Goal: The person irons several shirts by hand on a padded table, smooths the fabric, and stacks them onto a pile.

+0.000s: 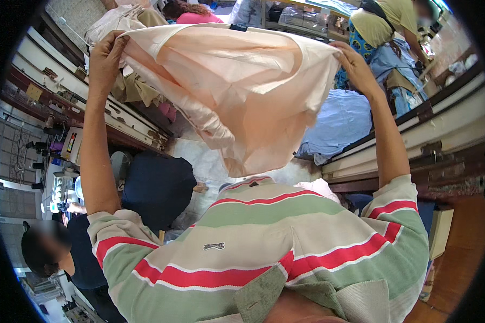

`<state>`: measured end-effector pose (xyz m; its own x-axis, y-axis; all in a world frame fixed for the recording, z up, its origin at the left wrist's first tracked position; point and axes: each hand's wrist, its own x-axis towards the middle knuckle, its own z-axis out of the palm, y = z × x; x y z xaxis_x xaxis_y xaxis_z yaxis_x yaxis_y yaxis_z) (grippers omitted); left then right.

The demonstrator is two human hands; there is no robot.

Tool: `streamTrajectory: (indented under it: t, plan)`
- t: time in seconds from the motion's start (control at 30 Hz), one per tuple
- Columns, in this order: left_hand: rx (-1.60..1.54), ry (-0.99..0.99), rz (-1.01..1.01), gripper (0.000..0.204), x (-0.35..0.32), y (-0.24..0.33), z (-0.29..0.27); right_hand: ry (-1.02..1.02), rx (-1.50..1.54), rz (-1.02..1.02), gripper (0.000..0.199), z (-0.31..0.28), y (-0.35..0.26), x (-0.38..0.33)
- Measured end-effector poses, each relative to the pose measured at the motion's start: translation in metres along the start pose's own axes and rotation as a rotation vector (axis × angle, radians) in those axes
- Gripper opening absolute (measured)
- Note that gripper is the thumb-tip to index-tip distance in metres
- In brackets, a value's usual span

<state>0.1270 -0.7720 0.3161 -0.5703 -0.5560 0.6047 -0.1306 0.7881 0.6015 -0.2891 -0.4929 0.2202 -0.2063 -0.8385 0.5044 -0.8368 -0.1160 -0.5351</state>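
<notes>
A pale peach garment point(237, 81) hangs stretched between my two raised hands, its upper edge pulled nearly straight and its body drooping in loose folds toward me. At its upper left corner my left hand point(106, 56) pinches the cloth between thumb and fingers. My right hand point(354, 64) grips the opposite corner in the same way. A small dark label point(238, 27) shows at the middle of the upper edge. Both of my arms reach forward and apart, holding the cloth clear of the floor.
Light blue cloth point(339, 121) lies at the right beyond the garment. Beige fabric point(137, 89) is heaped behind my left hand. A dark navy cloth-covered shape point(159, 185) stands left of me. One person point(81, 253) is at the left, another point(380, 29) at the far right. Doorway frames flank both arms.
</notes>
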Motion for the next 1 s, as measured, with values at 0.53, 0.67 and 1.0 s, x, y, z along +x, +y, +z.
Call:
streamTrajectory:
  t: [0.53,0.67,1.0]
  plan:
    - [0.599,0.810,0.056,0.026,0.065,-0.147,0.077,0.514,0.108,-0.331,0.018,0.082,0.077,0.227]
    - [0.435,0.269,-0.224,0.028,0.051,-0.247,0.119,0.161,0.008,0.179,0.030,0.141,0.159,0.233]
    - [0.201,0.160,-0.039,0.029,0.192,-0.307,0.114,0.440,0.356,0.218,0.031,0.114,0.197,0.362]
